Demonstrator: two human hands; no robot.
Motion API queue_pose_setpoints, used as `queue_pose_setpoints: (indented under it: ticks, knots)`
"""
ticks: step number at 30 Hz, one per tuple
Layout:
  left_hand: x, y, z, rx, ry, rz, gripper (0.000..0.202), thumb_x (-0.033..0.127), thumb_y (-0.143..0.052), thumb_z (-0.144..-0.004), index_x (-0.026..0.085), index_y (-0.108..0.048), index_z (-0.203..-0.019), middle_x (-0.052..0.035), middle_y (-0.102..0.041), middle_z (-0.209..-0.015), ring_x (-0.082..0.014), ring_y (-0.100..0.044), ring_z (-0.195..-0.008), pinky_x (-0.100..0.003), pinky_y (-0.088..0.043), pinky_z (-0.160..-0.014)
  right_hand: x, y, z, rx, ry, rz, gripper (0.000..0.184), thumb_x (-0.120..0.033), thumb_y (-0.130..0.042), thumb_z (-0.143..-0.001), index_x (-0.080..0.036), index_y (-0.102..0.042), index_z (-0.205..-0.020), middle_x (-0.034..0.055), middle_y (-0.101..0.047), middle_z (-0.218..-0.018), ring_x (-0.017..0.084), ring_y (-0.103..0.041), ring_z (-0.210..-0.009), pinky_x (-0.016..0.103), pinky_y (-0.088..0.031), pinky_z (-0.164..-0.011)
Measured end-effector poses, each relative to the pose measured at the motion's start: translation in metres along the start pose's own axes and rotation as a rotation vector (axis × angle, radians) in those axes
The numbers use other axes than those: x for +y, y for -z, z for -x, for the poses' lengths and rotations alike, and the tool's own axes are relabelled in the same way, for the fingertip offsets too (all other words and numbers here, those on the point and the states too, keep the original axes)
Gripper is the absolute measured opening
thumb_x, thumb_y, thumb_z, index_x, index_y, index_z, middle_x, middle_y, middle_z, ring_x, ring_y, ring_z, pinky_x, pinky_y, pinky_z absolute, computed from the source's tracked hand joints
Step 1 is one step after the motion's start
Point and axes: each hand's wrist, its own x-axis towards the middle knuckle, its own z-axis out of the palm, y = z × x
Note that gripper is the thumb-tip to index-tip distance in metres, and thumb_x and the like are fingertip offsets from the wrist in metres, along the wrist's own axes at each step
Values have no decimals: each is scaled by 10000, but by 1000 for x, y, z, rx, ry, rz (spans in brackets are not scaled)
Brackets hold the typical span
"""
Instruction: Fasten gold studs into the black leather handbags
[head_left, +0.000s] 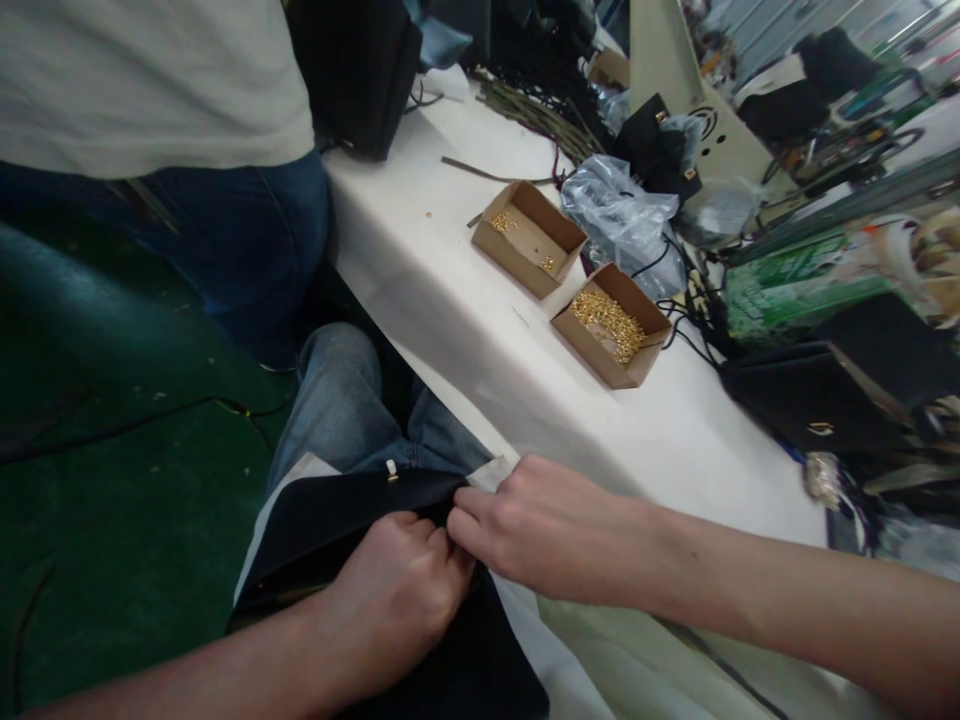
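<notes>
A black bag point(322, 515) lies across my lap with its mouth parted and a small white-and-gold fitting at its far edge. My left hand point(409, 585) is closed at the opening, fingers curled on the bag's edge and partly hidden from me. Right beside it, my right hand point(517, 520) pinches the bag's right corner. The two hands touch or nearly touch. Whether a small part sits between the fingertips cannot be made out. White cloth point(525, 610) lies beneath the bag.
On the white table point(480, 340) stand two cardboard boxes, one with a few gold pieces point(517, 265), one with many point(600, 350). Beyond lie clear plastic bags point(622, 215) and black bags point(814, 395). A person in jeans point(247, 230) stands at left; a cable crosses the green floor.
</notes>
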Motion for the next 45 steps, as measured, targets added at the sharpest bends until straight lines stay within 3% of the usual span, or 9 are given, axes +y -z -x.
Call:
queue_pose_setpoints:
  ticks: [4,6,11,14,17,23,28,33,45]
  knots:
    - [2,-8,-4,-146,-71,-18,238,-5,-546,-912,209,-625,-842,-29,-699,-722,-218,-638,-599,-374,-424,-539,2,14,-12,-122,36,50,146,-118,-645,-1072,-161,-755,-986,38,-783,-864,185,-640,-662,382,-223,-534]
    - [2,-13,-4,-187,-82,-45,232,-10,-545,-873,212,-612,-856,-28,-710,-749,-222,-648,-615,-376,-464,-558,5,22,-17,-179,105,85,169,-116,-645,-1085,-168,-771,-985,27,-802,-907,180,-666,-696,384,-236,-530]
    - [4,-13,-2,-110,-108,-147,138,60,-624,-873,176,-645,-943,-54,-724,-804,-263,-653,-641,-429,-509,-579,14,28,-17,-131,180,123,184,-140,-580,-1135,-152,-756,-1083,44,-802,-991,179,-689,-730,386,-214,-525]
    - [5,-6,-4,-81,-90,-141,78,94,-650,-952,170,-659,-935,-52,-725,-804,-251,-652,-651,-427,-492,-594,20,23,-12,-119,83,67,147,-129,-618,-1097,-150,-747,-1029,42,-801,-943,176,-672,-690,369,-217,-542]
    - [4,-5,-6,-62,-80,-118,150,98,-640,-1003,178,-651,-877,-18,-679,-742,-223,-604,-601,-425,-430,-579,24,14,-8,-178,-44,-76,141,-175,-667,-1043,-184,-772,-950,49,-813,-911,191,-696,-728,349,-241,-568]
    - [-3,-10,-7,-64,-112,-81,208,121,-586,-1066,181,-631,-872,-16,-637,-752,-223,-547,-612,-437,-363,-617,27,-9,-3,-175,-266,-325,182,-165,-668,-978,-229,-838,-976,45,-830,-893,197,-703,-772,321,-312,-609]
    - [-9,-9,-5,-15,-133,-78,199,109,-603,-1072,173,-628,-885,-9,-601,-769,-219,-482,-635,-443,-320,-637,30,-23,2,-53,-313,-472,221,-116,-667,-978,-223,-859,-1002,31,-850,-926,186,-727,-836,282,-403,-689]
    - [-12,-10,-2,-20,-149,-59,170,105,-603,-1076,153,-661,-923,-13,-605,-794,-219,-482,-668,-441,-343,-654,36,-32,6,4,-275,-642,243,-77,-677,-986,-188,-877,-1069,39,-866,-958,181,-756,-875,246,-495,-781]
    - [-14,-17,-2,-38,-121,-28,161,113,-647,-1067,171,-643,-917,-7,-628,-827,-215,-506,-704,-447,-345,-675,41,-36,10,18,-166,-573,240,-103,-639,-996,-188,-858,-1043,41,-836,-914,187,-727,-831,248,-505,-762]
